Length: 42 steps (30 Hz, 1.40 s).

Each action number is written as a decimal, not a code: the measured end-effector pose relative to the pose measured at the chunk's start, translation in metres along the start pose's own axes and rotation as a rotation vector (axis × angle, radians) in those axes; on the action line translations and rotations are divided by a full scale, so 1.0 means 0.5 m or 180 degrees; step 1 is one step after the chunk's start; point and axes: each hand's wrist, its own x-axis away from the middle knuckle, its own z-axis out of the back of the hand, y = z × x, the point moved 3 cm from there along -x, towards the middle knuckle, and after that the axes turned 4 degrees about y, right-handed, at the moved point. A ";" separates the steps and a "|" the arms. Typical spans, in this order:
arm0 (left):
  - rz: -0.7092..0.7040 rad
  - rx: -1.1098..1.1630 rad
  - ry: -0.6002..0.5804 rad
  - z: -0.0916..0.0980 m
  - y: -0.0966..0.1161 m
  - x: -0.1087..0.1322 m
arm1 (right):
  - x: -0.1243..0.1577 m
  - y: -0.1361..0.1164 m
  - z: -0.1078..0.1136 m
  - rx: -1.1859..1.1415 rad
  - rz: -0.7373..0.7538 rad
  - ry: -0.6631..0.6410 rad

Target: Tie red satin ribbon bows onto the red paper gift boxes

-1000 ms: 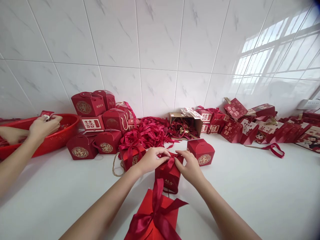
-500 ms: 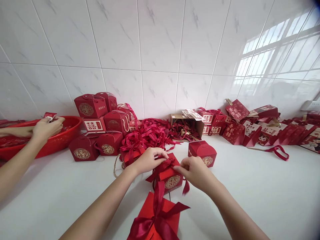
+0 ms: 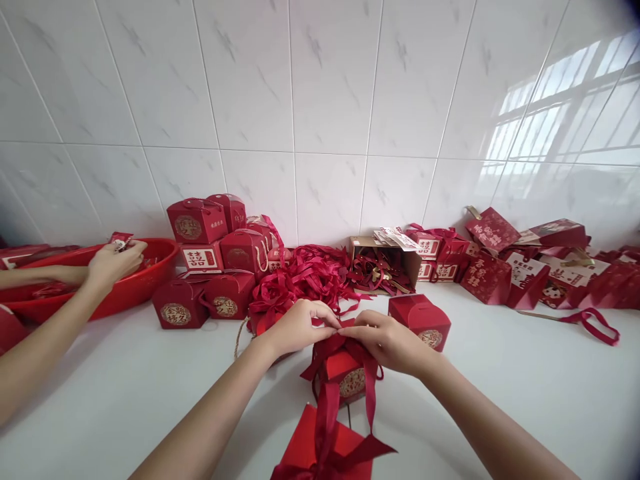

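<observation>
In the head view, a small red gift box [image 3: 334,366] with a round gold emblem stands in front of me. My left hand [image 3: 304,327] is above its top, thumb and fingers pinched on a dark red ribbon [image 3: 371,387]. My right hand [image 3: 387,339] meets it from the other side, fingertips also closed on the ribbon; the exact grip is partly hidden. Ribbon tails hang down the box's front and left side. Nearer to me sits another red box [image 3: 299,437] with a ribbon bow [image 3: 325,457], cut off by the bottom edge.
A closed red box [image 3: 413,312] stands beside my right hand. Behind lie a ribbon heap [image 3: 320,267] and an open carton [image 3: 413,263] of ribbons. Stacked boxes [image 3: 197,223] are left, more boxes [image 3: 485,277] right. A co-worker's hand [image 3: 115,263] holds a small packet over a red basin [image 3: 163,253].
My right hand has moved up and inward, so both hands' fingertips now meet over the box top. A ribbon tail now hangs down the box front. The view has shifted slightly.
</observation>
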 end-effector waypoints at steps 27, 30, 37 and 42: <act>-0.0738 -0.1511 0.0184 -0.009 0.008 -0.008 | -0.008 -0.032 0.001 0.0587 -0.0222 -0.1156; -0.0792 -0.1699 0.0204 -0.012 0.011 -0.007 | -0.008 -0.034 0.001 0.0525 -0.0150 -0.1171; -0.0602 -0.1616 -0.0170 -0.017 0.029 0.001 | -0.008 -0.036 0.000 0.0405 -0.0015 -0.1096; -0.0349 -0.1112 -0.0159 -0.011 0.029 0.002 | -0.008 -0.036 0.001 0.0376 0.0033 -0.1069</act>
